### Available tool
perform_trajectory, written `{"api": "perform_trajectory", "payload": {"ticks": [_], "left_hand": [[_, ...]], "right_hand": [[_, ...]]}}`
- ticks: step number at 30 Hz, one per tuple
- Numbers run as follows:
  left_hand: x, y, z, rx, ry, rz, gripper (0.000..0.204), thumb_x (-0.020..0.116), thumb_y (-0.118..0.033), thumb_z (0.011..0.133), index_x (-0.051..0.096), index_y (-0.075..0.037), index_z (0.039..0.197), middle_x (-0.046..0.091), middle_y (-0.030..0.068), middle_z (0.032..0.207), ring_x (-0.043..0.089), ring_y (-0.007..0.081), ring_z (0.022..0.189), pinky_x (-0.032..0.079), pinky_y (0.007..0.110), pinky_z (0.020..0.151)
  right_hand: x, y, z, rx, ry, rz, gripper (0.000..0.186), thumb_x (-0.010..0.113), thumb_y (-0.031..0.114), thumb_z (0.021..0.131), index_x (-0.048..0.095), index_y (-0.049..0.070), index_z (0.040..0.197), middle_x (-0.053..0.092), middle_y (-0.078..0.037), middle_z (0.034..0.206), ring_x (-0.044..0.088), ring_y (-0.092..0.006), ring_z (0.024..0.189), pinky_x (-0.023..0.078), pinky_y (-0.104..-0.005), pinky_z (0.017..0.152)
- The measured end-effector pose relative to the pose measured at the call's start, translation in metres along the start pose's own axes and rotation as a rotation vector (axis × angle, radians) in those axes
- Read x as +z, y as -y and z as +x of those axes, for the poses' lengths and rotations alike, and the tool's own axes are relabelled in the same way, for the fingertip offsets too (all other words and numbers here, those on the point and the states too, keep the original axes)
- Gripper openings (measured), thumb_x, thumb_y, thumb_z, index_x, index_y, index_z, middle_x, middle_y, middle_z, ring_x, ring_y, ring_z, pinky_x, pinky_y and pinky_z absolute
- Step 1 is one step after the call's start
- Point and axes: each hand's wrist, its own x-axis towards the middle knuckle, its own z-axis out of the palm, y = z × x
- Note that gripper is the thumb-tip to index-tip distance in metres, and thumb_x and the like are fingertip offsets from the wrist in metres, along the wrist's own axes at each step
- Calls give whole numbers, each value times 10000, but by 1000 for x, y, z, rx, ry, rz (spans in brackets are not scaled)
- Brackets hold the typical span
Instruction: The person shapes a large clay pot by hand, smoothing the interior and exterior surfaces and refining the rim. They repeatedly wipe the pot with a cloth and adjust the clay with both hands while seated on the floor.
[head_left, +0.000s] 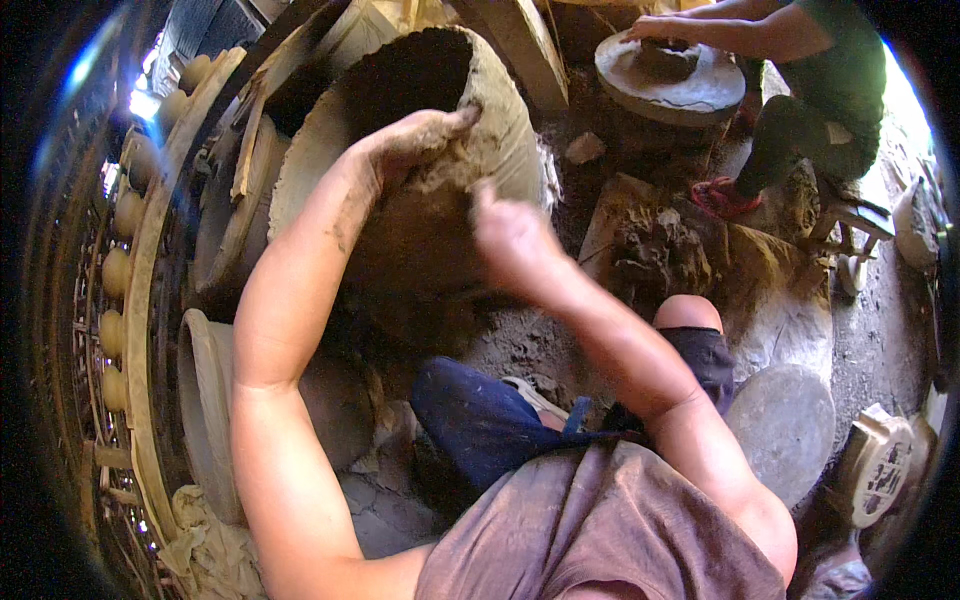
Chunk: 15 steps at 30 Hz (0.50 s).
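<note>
A large grey-brown clay pot (510, 135) stands in front of me, its mouth tilted so that the dark inside shows and its rim notched. My left hand (415, 140) is at the near side of the pot, its fingertips reaching the wall. Ragged wet clay (455, 165) lies under those fingers, and they seem closed on it. My right hand (512, 235) is just below, by the outer wall, with one finger pointing up toward the clay. Motion blurs it, and its other fingers cannot be made out.
At the far right a person's hands (665, 30) rest on a round clay piece (625, 90). Beside my left arm stands another large clay vessel (205, 400). Small round pots (115, 330) line a wooden rack at left. A grey disc (785, 430) lies by my right elbow.
</note>
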Motion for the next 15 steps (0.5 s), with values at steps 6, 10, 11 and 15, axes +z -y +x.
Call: {"api": "perform_trajectory", "payload": {"ticks": [6, 10, 11, 15], "left_hand": [[-12, 9, -30, 71, 214, -182, 420, 469, -291, 979, 516, -6, 1284, 577, 94, 1262, 568, 195, 1111, 404, 340, 1027], [-8, 17, -24, 58, 245, -251, 441, 478, -320, 976, 513, -12, 1288, 579, 85, 1266, 567, 199, 1117, 395, 336, 1041], [-3, 15, -16, 58, 175, -301, 449, 486, -338, 973, 517, -16, 1284, 589, 85, 1251, 572, 198, 1107, 397, 336, 1040], [5, 8, -12, 111, 142, -370, 521, 504, -444, 950, 528, -38, 1275, 626, 99, 1181, 614, 188, 1021, 477, 344, 948]], "right_hand": [[-17, -27, 12, 21, -47, 187, 411, 549, 44, 756, 479, -42, 1151, 637, -203, 683, 658, -356, 635, 522, -476, 569], [-8, -59, 30, 120, -51, 37, 368, 543, 58, 790, 486, -36, 1141, 643, -207, 719, 654, -359, 638, 531, -464, 562], [-2, -56, 30, 169, 34, 83, 371, 545, 66, 792, 484, -54, 1138, 644, -207, 723, 654, -352, 634, 532, -457, 553], [5, 27, -16, -291, -54, 193, 503, 529, 44, 747, 421, -173, 1188, 622, -181, 620, 644, -335, 561, 509, -459, 512]]}}
